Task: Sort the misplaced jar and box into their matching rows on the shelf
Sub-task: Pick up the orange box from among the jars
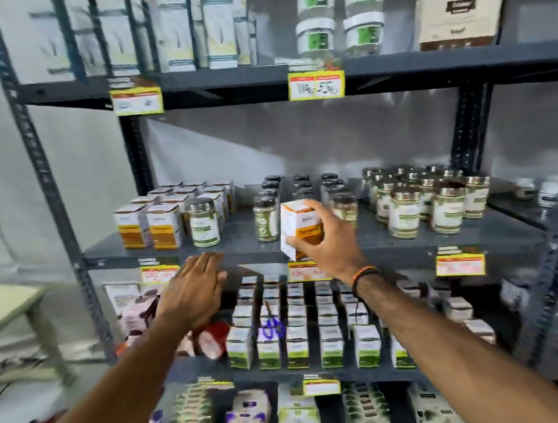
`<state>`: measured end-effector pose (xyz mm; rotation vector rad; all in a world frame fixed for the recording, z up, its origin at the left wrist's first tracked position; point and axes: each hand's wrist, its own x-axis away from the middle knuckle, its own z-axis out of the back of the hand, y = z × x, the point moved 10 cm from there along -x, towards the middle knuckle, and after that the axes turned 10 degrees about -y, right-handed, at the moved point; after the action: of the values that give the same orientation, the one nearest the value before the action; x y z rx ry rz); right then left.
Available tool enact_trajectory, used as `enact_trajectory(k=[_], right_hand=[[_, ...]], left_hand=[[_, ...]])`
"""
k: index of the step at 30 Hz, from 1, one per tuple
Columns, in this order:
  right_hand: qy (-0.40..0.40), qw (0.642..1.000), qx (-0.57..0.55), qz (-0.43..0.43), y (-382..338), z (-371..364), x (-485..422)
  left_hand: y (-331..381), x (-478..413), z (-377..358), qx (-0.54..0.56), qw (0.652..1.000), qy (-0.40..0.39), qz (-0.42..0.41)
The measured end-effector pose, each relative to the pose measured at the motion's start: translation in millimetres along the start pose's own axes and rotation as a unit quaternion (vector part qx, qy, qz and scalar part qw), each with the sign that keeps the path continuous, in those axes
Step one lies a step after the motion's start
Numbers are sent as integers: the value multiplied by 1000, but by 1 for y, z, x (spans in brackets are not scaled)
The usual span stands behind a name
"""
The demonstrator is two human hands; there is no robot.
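Left to right: orange box row (pixel 150 225), with the misplaced jar (pixel 204 222) beside it, unmoved; my left hand (pixel 193 289) spread, empty, near the shelf edge (pixel 247 254); my right hand (pixel 325 241) clasping the box (pixel 298 226), lifted among jars. Neither item sorted, I judge.

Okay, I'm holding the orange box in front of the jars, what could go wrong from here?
1. The orange box in your right hand sits close to the dark-lidded jars; swinging it left may topple them.
2. The misplaced silver-lidded jar stands beside the orange box row, likely blocking the slot.
3. Your left hand is empty, so clear that jar first.
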<state>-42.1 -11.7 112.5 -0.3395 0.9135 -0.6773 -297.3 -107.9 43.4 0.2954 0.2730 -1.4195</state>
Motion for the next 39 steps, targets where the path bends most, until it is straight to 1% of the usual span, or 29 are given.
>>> enact_trajectory(k=[5, 8, 11, 14, 20, 25, 27, 29, 32, 35, 37, 39], right_hand=[[-6, 999, -34, -13, -36, -86, -34], [12, 1000, -2, -16, -49, -123, -51], [15, 999, 30, -41, -50, -153, -67], [13, 996, 47, -80, -41, -170, -80], [22, 989, 79, -126, -30, -187, -96], [18, 985, 109, -136, -32, -194, -100], [13, 982, 128, -135, -34, -195, -97], [24, 982, 144, -122, -40, -191, -91], [64, 980, 172, -80, -57, -178, -80], [94, 979, 179, 2, -84, -166, -86], [86, 976, 187, 72, -104, -165, -101], [42, 973, 202, 107, -116, -170, -123]], left_hand=[[-120, 15, 18, -4, 997, 29, 70], [-175, 15, 19, 2, 994, 35, 104], [-217, 7, 11, 15, 991, 28, 129], [-242, -6, 5, 24, 991, 18, 133], [-273, -29, -18, 21, 992, -17, 123], [-280, -39, -23, 11, 995, 6, 101], [-283, -43, -26, 5, 995, 3, 101], [-287, -47, -30, -4, 995, -4, 102], [-288, -48, -33, -5, 995, -4, 99], [-288, -47, -33, -6, 995, -3, 99], [-286, -46, -32, -8, 996, -2, 93], [-284, -47, -32, -11, 997, -1, 81]])
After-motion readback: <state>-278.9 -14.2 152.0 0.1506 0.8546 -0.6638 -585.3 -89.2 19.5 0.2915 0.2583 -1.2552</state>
